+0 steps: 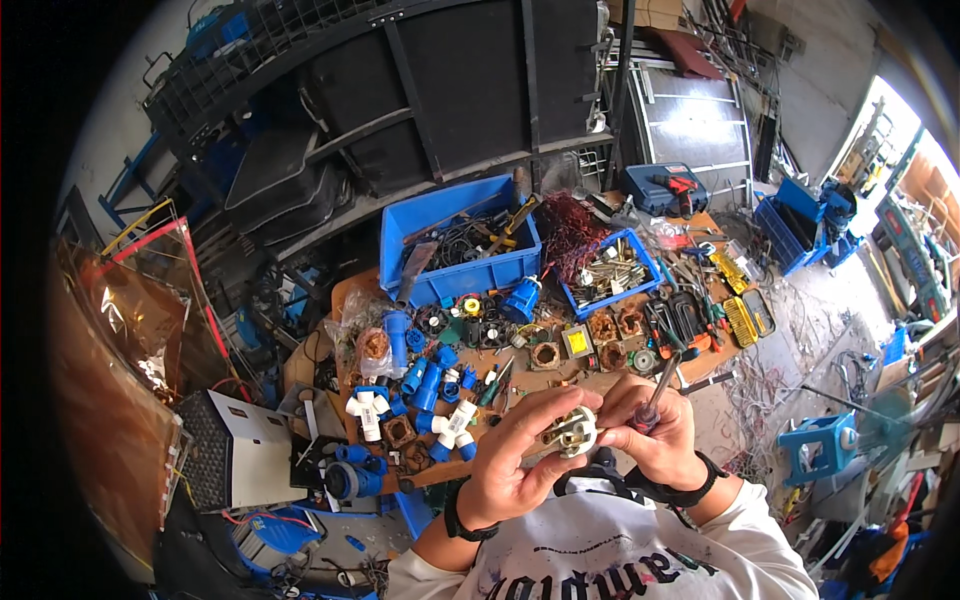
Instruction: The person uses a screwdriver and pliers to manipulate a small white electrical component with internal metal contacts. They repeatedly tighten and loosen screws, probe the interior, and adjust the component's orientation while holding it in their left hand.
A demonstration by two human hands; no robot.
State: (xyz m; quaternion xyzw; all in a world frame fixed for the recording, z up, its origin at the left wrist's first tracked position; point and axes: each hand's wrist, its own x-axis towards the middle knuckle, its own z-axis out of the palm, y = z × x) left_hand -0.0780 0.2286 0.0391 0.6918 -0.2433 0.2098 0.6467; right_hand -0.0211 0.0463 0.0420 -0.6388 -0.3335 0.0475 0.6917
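In front of my chest, my left hand [522, 442] closes its fingers around a small round white electrical fitting [573, 434] with brass-coloured metal parts inside. My right hand [660, 445] grips a screwdriver [647, 416] by its dark reddish handle, the metal shaft pointing up and away from me. Fingertips of the right hand reach the fitting's right side; whether they press on it I cannot tell. Just beyond the hands on the wooden table lie square rusty-brown flanged pieces [545, 355] and a box with a yellow label [577, 341].
A large blue bin [462, 290] of cables and tools stands at the table's back, beside a blue tray [606, 303] of metal parts. Blue and white pipe fittings [455, 428] crowd the left side. Hand tools and an open yellow bit case [740, 322] lie right, below a blue toolbox [640, 185].
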